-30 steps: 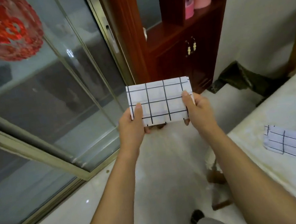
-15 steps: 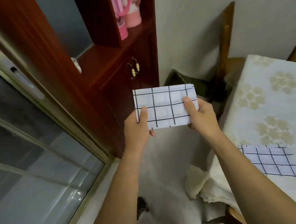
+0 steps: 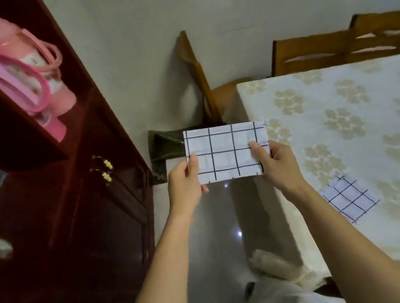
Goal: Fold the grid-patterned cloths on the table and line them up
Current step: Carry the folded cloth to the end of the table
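A folded white cloth with a black grid (image 3: 227, 151) is held up in the air, left of the table, above the floor. My left hand (image 3: 184, 183) pinches its lower left corner, thumb on the front. My right hand (image 3: 277, 163) grips its lower right corner the same way. A second folded grid cloth (image 3: 350, 199) lies flat on the table (image 3: 358, 107) near its left edge, just right of my right forearm, which hides its left corner.
The table carries a cream flowered tablecloth. Wooden chairs (image 3: 343, 44) stand behind it and one (image 3: 198, 79) at its far left corner. A dark red cabinet (image 3: 75, 195) with pink items (image 3: 35, 80) on a shelf stands at the left. Glossy floor lies below my hands.
The view has swung right, from the glass door to the cabinet and table. Both hands keep the same grip on the folded cloth, now closer to the table's left edge.
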`<state>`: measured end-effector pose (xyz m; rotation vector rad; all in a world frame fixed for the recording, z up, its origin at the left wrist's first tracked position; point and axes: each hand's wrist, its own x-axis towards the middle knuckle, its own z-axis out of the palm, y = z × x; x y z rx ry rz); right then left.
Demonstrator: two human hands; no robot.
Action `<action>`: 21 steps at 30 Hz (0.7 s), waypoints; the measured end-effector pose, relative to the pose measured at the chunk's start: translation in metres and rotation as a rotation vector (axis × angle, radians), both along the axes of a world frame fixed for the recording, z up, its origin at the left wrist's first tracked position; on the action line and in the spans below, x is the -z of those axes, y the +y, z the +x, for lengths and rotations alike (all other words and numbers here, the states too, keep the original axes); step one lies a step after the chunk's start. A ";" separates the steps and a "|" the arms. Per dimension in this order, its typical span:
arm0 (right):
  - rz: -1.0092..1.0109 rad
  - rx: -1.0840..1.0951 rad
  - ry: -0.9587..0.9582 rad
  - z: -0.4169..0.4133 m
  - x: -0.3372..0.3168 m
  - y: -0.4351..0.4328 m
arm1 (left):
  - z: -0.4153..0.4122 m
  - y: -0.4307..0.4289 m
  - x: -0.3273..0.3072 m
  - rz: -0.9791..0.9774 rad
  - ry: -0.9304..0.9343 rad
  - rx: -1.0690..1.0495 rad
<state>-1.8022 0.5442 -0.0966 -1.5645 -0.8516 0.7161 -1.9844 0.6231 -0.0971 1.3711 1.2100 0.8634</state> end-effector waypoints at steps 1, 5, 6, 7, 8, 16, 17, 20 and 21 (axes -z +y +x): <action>0.003 0.047 0.004 0.012 0.002 0.004 | 0.012 0.011 0.002 0.003 0.010 0.043; 0.022 0.182 0.037 0.054 0.002 0.030 | 0.065 0.053 -0.005 0.050 0.042 0.162; 0.023 0.205 0.037 0.066 0.004 0.038 | 0.079 0.062 -0.008 0.064 0.061 0.181; 0.028 0.234 0.042 0.078 0.006 0.044 | 0.093 0.071 -0.010 0.069 0.080 0.205; 0.039 0.266 0.048 0.090 0.008 0.049 | 0.107 0.080 -0.011 0.068 0.097 0.234; 0.015 0.506 0.108 0.171 0.030 0.059 | 0.226 0.125 0.009 0.100 0.190 0.485; 0.000 0.535 0.117 0.180 0.034 0.054 | 0.240 0.127 0.014 0.114 0.205 0.527; -0.031 0.613 0.158 0.203 0.049 0.034 | 0.278 0.133 0.032 0.194 0.296 0.676; -0.052 0.649 0.163 0.209 0.055 0.027 | 0.291 0.134 0.038 0.225 0.339 0.731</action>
